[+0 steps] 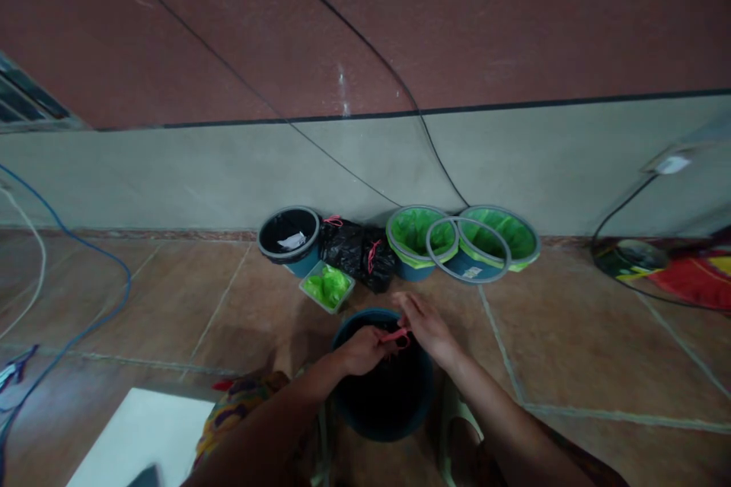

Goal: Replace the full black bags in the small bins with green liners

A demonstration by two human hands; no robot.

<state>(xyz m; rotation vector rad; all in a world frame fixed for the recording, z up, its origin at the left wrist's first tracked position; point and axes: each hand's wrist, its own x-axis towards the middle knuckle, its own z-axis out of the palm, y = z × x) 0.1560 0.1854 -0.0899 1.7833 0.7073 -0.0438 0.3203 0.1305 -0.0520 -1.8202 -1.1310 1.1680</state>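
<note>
Floor bin [362, 313] (blue, round) sits near the front edge of the tiled floor [571, 342], about mid-width, mouth facing up. Interior is dark. Both hands are at its mouth.

Left hand [365, 351]: fingers closed on a red tie [394, 335], pinching it over the opening. A loop of the tie hangs off to the right of the grip, toward the other hand.

Right hand [427, 329]: over the bin's back-right rim, fingers fairly straight, pointing back and left, just beside the loose end of the tie. Dim and a bit soft there, so can't tell if it's gripping the tie or only next to it. The two hands are close together.

Along the floor's back edge, against the wall [571, 167], left to right:
- black-lined bin [302, 265], white paper [293, 241] inside
- black bags [346, 249], with red ties on top
- two green-lined bins [414, 271], standing side by side

A loose grey ring [439, 261] lies tilted across the fronts of those two. Small pale basket [343, 301] with green plastic [327, 286] inside is in front of the black-lined bin.

Floor's left edge: blue cable [108, 245] and white cable [39, 259]. Front-left corner: white panel [145, 426]. Right edge, toward the back: red fabric [691, 281], black cord [622, 285] running in front of it.
</note>
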